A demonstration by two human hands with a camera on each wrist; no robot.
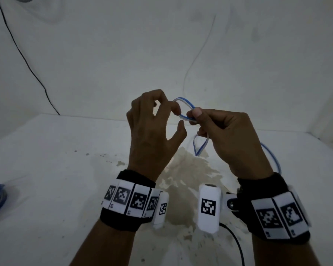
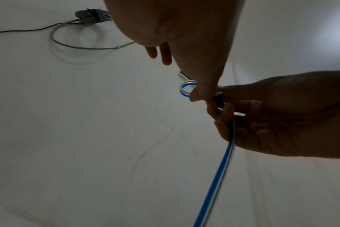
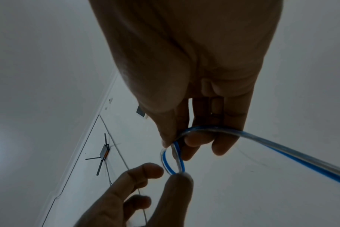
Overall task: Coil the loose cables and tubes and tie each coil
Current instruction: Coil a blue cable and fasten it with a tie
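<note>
The right hand [image 1: 227,137] pinches the blue-striped clear tube [image 1: 185,109] where a small loop crosses itself, held in the air above the stained white counter [image 1: 46,169]; the left hand [image 1: 152,127] has loosely curled fingers, one fingertip touching the loop's far side. The springy tube may pop open if the pinch eases, and the trailing length could snag. Whether the left hand truly grips is unclear, and the tube's tail runs out of view.
</note>
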